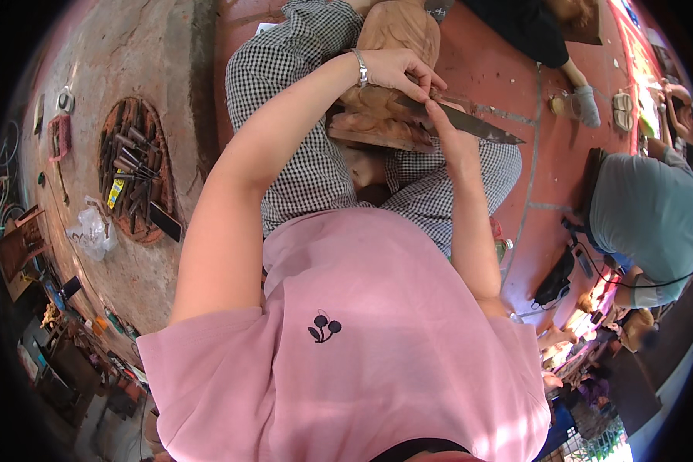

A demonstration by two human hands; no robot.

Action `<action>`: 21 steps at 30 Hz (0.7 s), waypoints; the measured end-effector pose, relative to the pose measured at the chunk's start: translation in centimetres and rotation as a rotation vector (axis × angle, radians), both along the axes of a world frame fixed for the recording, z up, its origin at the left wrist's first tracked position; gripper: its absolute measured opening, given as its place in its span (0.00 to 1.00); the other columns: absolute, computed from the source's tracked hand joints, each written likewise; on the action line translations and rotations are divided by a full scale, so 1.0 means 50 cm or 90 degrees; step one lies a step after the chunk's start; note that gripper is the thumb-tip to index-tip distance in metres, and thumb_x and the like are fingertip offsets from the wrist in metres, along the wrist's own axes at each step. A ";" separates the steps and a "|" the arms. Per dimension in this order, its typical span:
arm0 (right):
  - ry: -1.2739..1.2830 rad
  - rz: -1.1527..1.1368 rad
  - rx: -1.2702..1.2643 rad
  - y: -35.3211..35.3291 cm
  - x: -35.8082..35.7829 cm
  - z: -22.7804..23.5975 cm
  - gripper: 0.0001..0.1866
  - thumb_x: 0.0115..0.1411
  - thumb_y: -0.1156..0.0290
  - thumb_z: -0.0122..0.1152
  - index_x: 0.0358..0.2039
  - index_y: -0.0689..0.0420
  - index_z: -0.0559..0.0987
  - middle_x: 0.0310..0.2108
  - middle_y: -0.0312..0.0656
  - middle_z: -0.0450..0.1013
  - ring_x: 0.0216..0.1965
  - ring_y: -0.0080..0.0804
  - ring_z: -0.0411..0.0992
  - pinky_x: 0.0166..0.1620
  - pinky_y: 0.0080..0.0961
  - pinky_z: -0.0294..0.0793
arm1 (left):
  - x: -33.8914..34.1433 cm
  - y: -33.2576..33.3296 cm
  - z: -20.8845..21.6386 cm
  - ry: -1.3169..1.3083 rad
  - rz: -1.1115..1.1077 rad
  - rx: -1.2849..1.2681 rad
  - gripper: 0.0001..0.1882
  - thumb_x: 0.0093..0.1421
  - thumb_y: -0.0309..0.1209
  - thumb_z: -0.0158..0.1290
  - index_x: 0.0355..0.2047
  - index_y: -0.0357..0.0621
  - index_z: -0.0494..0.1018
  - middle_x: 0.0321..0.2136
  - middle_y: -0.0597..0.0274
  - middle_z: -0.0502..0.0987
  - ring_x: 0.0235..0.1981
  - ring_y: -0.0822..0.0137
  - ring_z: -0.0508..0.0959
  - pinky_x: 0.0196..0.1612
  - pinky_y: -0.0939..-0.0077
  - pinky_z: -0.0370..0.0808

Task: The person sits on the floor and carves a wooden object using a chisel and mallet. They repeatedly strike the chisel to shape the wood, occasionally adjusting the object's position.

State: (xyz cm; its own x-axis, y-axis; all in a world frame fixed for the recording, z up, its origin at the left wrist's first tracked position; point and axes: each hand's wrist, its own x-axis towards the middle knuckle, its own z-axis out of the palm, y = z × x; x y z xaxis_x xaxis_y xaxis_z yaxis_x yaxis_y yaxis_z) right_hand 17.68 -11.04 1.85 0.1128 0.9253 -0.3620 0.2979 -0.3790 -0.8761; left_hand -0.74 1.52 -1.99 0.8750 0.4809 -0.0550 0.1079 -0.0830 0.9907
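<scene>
It is bright in the middle. Sunny patches shine on the pink shirt. The sides bend, blur and turn black.

I can't make out any writing from here; on the left, 1 yellow packet among the tools has marks too small to read.

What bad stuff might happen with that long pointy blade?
The person's left hand and right hand are both close to the pointed blade, so a slip could cut bare fingers. Its tip sticks out over the checked right trouser leg, so it might poke the knee too. And the wooden carving sits between the legs, so it could perhaps wobble.
</scene>
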 end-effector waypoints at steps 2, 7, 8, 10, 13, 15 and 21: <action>-0.031 0.021 0.031 -0.008 -0.004 0.011 0.26 0.61 0.56 0.63 0.51 0.64 0.78 0.44 0.50 0.77 0.46 0.33 0.74 0.51 0.27 0.71 | 0.004 0.000 0.002 0.032 -0.014 0.019 0.12 0.58 0.36 0.61 0.25 0.39 0.77 0.58 0.52 0.73 0.49 0.65 0.77 0.55 0.65 0.72; 0.008 0.079 0.079 -0.008 0.036 -0.022 0.22 0.63 0.61 0.60 0.50 0.65 0.77 0.45 0.48 0.77 0.47 0.33 0.74 0.52 0.27 0.72 | 0.016 -0.014 0.029 0.090 0.072 0.035 0.14 0.59 0.38 0.60 0.28 0.38 0.77 0.48 0.54 0.80 0.53 0.64 0.76 0.55 0.68 0.72; 0.084 0.046 0.061 -0.012 0.039 -0.021 0.20 0.64 0.63 0.60 0.49 0.66 0.77 0.45 0.47 0.77 0.47 0.34 0.75 0.52 0.27 0.72 | 0.013 -0.021 0.012 0.032 0.174 -0.001 0.14 0.59 0.38 0.59 0.29 0.37 0.78 0.47 0.55 0.80 0.52 0.65 0.77 0.54 0.69 0.73; 0.204 -0.025 0.039 -0.017 0.042 -0.024 0.17 0.65 0.67 0.58 0.48 0.67 0.77 0.45 0.47 0.77 0.47 0.34 0.75 0.52 0.27 0.73 | 0.000 -0.030 -0.006 -0.035 0.341 -0.014 0.15 0.60 0.41 0.58 0.34 0.40 0.79 0.43 0.59 0.82 0.46 0.63 0.79 0.48 0.69 0.75; 0.318 -0.126 0.025 -0.040 0.068 -0.058 0.13 0.66 0.70 0.55 0.44 0.67 0.77 0.43 0.47 0.77 0.46 0.35 0.76 0.52 0.29 0.75 | -0.024 -0.073 0.012 0.098 0.402 0.281 0.15 0.58 0.43 0.59 0.37 0.44 0.80 0.42 0.61 0.82 0.47 0.59 0.79 0.49 0.69 0.74; 0.379 -0.155 0.010 -0.055 0.081 -0.075 0.11 0.67 0.70 0.54 0.41 0.66 0.76 0.42 0.48 0.77 0.46 0.36 0.76 0.52 0.32 0.76 | -0.052 -0.108 0.022 0.115 0.372 0.405 0.19 0.56 0.44 0.60 0.45 0.51 0.78 0.51 0.61 0.76 0.57 0.55 0.72 0.58 0.62 0.66; 0.472 -0.199 0.009 -0.080 0.061 -0.088 0.09 0.66 0.72 0.54 0.40 0.66 0.76 0.38 0.47 0.77 0.41 0.35 0.77 0.50 0.33 0.79 | -0.070 -0.170 -0.031 0.155 0.414 0.429 0.29 0.50 0.43 0.65 0.53 0.55 0.74 0.60 0.59 0.69 0.65 0.53 0.62 0.66 0.52 0.55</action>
